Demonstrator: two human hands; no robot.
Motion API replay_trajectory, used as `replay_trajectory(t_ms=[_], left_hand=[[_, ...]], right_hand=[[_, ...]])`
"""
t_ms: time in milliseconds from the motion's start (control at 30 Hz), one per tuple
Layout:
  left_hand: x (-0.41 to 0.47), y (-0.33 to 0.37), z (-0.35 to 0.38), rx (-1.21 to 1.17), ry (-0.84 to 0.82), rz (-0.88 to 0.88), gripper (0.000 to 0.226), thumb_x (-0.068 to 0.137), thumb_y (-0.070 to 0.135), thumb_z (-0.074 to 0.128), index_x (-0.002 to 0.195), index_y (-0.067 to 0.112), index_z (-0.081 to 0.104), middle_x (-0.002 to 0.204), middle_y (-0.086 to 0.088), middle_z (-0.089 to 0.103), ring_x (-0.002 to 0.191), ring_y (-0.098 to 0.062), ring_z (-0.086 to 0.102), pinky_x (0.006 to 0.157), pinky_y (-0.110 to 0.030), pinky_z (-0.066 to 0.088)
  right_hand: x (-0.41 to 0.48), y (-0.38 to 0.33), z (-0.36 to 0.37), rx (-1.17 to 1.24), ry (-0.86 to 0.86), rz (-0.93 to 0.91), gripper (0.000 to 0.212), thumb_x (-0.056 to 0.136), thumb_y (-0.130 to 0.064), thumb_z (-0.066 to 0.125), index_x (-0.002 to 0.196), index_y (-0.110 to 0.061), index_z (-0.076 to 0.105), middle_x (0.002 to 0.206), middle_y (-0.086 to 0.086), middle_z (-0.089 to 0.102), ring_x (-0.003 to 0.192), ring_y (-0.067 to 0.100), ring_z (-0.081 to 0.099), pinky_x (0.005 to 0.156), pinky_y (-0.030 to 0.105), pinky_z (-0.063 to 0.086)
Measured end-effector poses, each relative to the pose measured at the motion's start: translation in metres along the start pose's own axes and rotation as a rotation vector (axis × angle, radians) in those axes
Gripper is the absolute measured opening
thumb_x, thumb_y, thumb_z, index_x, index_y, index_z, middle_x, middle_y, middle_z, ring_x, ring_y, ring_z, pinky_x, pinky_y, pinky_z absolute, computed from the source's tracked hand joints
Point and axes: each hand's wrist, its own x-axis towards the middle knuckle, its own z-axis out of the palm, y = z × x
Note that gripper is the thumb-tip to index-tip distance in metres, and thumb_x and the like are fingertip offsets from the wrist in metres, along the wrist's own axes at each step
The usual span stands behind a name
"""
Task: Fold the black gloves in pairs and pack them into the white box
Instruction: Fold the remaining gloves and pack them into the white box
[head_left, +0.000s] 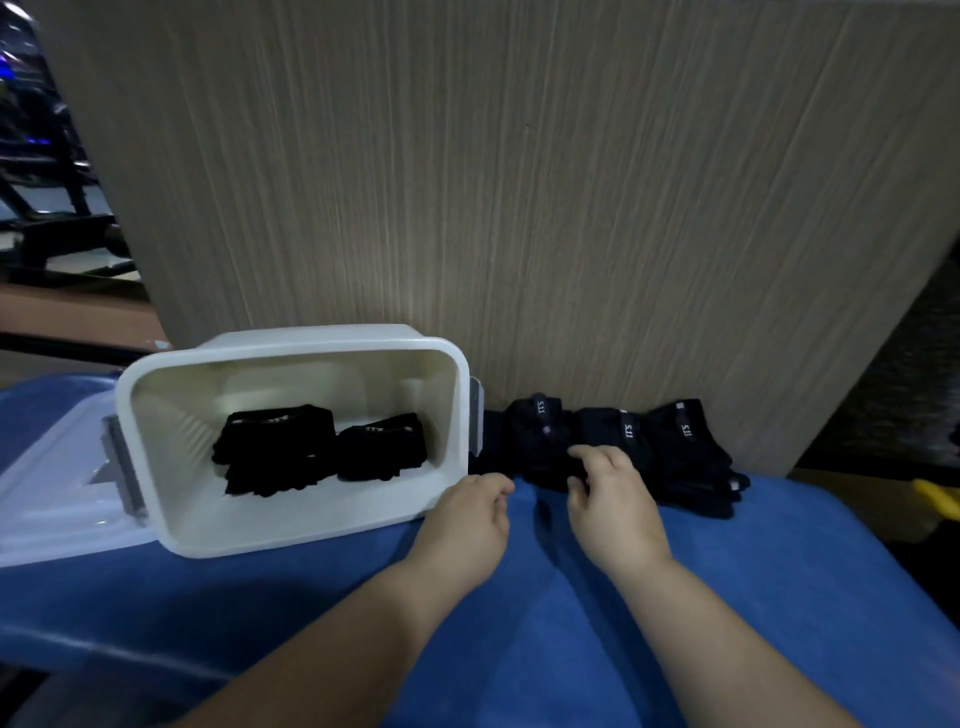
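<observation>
The white box stands at the left on the blue cloth, tilted so that its opening faces me. Inside it lie two folded black glove bundles, a larger one and a smaller one. To the right of the box, a row of loose black gloves lies along the foot of the wood panel. My right hand rests on the near edge of that row, fingers curled into the fabric. My left hand sits beside the box's right corner with curled fingers; what it holds is unclear.
A tall wood-grain panel rises directly behind the box and gloves. A pale lid lies flat left of the box. The blue cloth covers the surface toward me. Something yellow shows at the right edge.
</observation>
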Motion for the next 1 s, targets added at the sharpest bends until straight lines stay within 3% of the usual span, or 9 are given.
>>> replay_trajectory(t_ms=[167, 267, 367, 467, 600, 667, 733, 800, 1000], left_hand=[[0.015, 0.016, 0.017, -0.005, 0.000, -0.042, 0.043, 0.101, 0.021, 0.037, 0.143, 0.018, 0.035, 0.142, -0.004, 0.040, 0.124, -0.018, 0.045, 0.100, -0.027, 0.036], [0.026, 0.025, 0.024, -0.044, 0.058, -0.115, 0.045, 0.099, 0.021, 0.039, 0.143, 0.017, 0.029, 0.141, -0.008, 0.039, 0.117, -0.023, 0.049, 0.093, -0.030, 0.041], [0.040, 0.028, 0.030, -0.134, 0.103, -0.213, 0.049, 0.099, 0.025, 0.042, 0.145, 0.017, 0.025, 0.135, -0.011, 0.045, 0.109, -0.026, 0.054, 0.087, -0.035, 0.047], [0.055, 0.031, 0.033, -0.193, 0.117, -0.280, 0.051, 0.101, 0.030, 0.038, 0.147, 0.013, 0.027, 0.142, -0.014, 0.040, 0.120, -0.028, 0.048, 0.091, -0.033, 0.042], [0.068, 0.034, 0.036, -0.304, 0.130, -0.358, 0.050, 0.102, 0.038, 0.033, 0.141, 0.008, 0.038, 0.137, -0.016, 0.047, 0.120, -0.031, 0.049, 0.093, -0.033, 0.041], [0.074, 0.035, 0.037, -0.402, 0.150, -0.417, 0.053, 0.100, 0.045, 0.031, 0.135, 0.006, 0.044, 0.124, -0.018, 0.057, 0.111, -0.034, 0.056, 0.092, -0.037, 0.047], [0.078, 0.037, 0.037, -0.519, 0.152, -0.481, 0.057, 0.098, 0.052, 0.031, 0.127, 0.005, 0.048, 0.108, -0.017, 0.062, 0.092, -0.032, 0.061, 0.079, -0.038, 0.053], [0.078, 0.043, 0.037, -0.635, 0.122, -0.539, 0.059, 0.097, 0.053, 0.034, 0.128, 0.005, 0.047, 0.099, -0.014, 0.060, 0.075, -0.023, 0.056, 0.060, -0.030, 0.048], [0.071, 0.053, 0.034, -0.958, 0.115, -0.535, 0.048, 0.096, 0.033, 0.051, 0.135, 0.007, 0.039, 0.106, -0.011, 0.059, 0.089, -0.021, 0.062, 0.066, -0.025, 0.054]], right_hand=[[0.011, 0.000, -0.007, 0.007, -0.037, 0.032, 0.044, 0.097, -0.020, 0.048, 0.141, -0.017, 0.042, 0.138, 0.001, 0.043, 0.107, 0.021, 0.057, 0.083, 0.030, 0.048], [0.018, -0.001, -0.009, -0.012, -0.079, 0.047, 0.049, 0.098, -0.023, 0.046, 0.146, -0.019, 0.033, 0.142, 0.002, 0.040, 0.109, 0.022, 0.056, 0.078, 0.027, 0.045], [0.024, -0.001, -0.009, -0.002, -0.163, 0.051, 0.054, 0.099, -0.024, 0.044, 0.149, -0.023, 0.026, 0.145, 0.004, 0.038, 0.112, 0.023, 0.054, 0.082, 0.030, 0.046], [0.028, 0.001, -0.010, -0.024, -0.235, 0.031, 0.056, 0.099, -0.025, 0.043, 0.151, -0.024, 0.022, 0.146, 0.004, 0.038, 0.116, 0.023, 0.053, 0.087, 0.032, 0.047], [0.032, 0.002, -0.010, -0.002, -0.249, 0.031, 0.053, 0.099, -0.024, 0.042, 0.150, -0.023, 0.025, 0.147, 0.005, 0.038, 0.120, 0.023, 0.051, 0.092, 0.033, 0.046], [0.034, 0.001, -0.012, 0.024, -0.234, 0.045, 0.051, 0.100, -0.025, 0.042, 0.149, -0.023, 0.028, 0.146, 0.005, 0.040, 0.123, 0.023, 0.049, 0.096, 0.033, 0.044], [0.034, 0.001, -0.013, 0.048, -0.209, 0.060, 0.048, 0.100, -0.027, 0.041, 0.147, -0.023, 0.031, 0.145, 0.005, 0.042, 0.125, 0.023, 0.049, 0.097, 0.033, 0.043], [0.033, 0.001, -0.015, 0.057, -0.181, 0.067, 0.045, 0.101, -0.027, 0.039, 0.146, -0.022, 0.035, 0.144, 0.005, 0.045, 0.125, 0.022, 0.049, 0.096, 0.031, 0.042], [0.031, 0.004, -0.020, 0.065, -0.077, 0.054, 0.033, 0.102, -0.031, 0.034, 0.128, -0.021, 0.054, 0.119, 0.003, 0.063, 0.108, 0.020, 0.057, 0.085, 0.031, 0.046]])
